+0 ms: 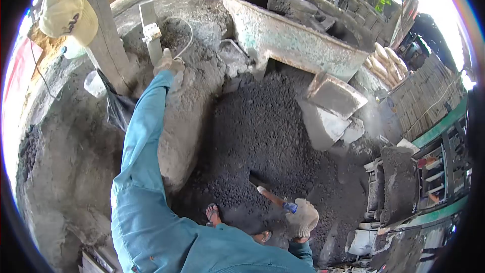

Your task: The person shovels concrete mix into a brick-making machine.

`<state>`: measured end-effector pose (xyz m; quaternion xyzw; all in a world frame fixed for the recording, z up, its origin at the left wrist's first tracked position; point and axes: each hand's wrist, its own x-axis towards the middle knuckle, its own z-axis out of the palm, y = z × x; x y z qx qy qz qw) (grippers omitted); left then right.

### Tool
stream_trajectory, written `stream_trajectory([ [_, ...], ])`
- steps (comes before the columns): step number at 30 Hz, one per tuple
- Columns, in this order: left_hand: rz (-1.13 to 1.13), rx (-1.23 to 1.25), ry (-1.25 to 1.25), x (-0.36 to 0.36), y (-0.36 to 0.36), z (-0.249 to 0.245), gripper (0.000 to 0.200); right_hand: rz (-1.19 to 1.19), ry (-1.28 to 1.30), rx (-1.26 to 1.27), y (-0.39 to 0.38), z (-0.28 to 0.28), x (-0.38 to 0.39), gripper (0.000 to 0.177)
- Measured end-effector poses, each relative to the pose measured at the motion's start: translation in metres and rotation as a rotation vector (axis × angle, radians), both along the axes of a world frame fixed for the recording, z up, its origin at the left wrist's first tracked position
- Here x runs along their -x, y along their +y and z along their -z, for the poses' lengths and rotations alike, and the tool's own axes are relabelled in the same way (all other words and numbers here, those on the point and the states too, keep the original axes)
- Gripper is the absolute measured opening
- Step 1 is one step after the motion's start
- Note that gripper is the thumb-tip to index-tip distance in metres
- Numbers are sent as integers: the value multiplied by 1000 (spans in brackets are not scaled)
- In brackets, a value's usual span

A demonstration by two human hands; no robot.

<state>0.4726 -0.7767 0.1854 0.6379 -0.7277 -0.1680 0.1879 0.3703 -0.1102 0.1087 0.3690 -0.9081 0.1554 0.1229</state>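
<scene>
My right hand (pixel 303 218), in a pale knit glove, is wrapped round the wooden handle of a short tool that looks like a hoe (pixel 275 199). Blue wrapping shows on its handle near the glove, and its dark metal blade rests against the heap of dark, crumbly material (pixel 257 126). My left hand (pixel 167 64), which also looks gloved, is stretched far forward to the lower end of an upright board (pixel 151 45). A white switch or outlet box (pixel 151 32) is fixed to that board, with a pale cable looping beside it. The left fingers are too small to make out clearly.
A large weathered trough (pixel 288 38) holding dark lumps stands beyond the heap. A wooden post (pixel 103 30) with a hanging cap (pixel 68 12) rises at left. Metal trays (pixel 336 96) lean at right, near machinery (pixel 439 172). Concrete mounds (pixel 187 126) border the pit.
</scene>
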Motion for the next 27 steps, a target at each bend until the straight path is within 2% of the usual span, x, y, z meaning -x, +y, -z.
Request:
stream_trajectory([
  [1, -47, 105, -104, -1, -16, -12, 79, 9, 3, -13, -9, 0, -6, 16],
  [6, -50, 79, -139, 1, -67, -43, 97, 39, 25, -17, -32, 9, -11, 20],
  [8, -41, 197, -181, 0, -86, -35, 98, 52, 33, 3, -39, 10, -7, 21],
  [10, -70, 212, -184, 3, -100, -33, 97, 54, 16, 26, -42, 6, -5, 22],
  [14, -82, 133, -201, 6, -96, -41, 99, 81, 16, 0, -49, 5, 1, 21],
  [22, -28, 227, -268, 0, -83, -48, 85, 80, 43, -2, -67, 8, 12, 23],
  [24, -22, 187, -260, 0, -87, -51, 85, 91, 30, -55, -68, 5, 13, 22],
  [27, -51, 201, -260, 2, -109, -40, 88, 94, 48, -4, -67, 9, 13, 21],
])
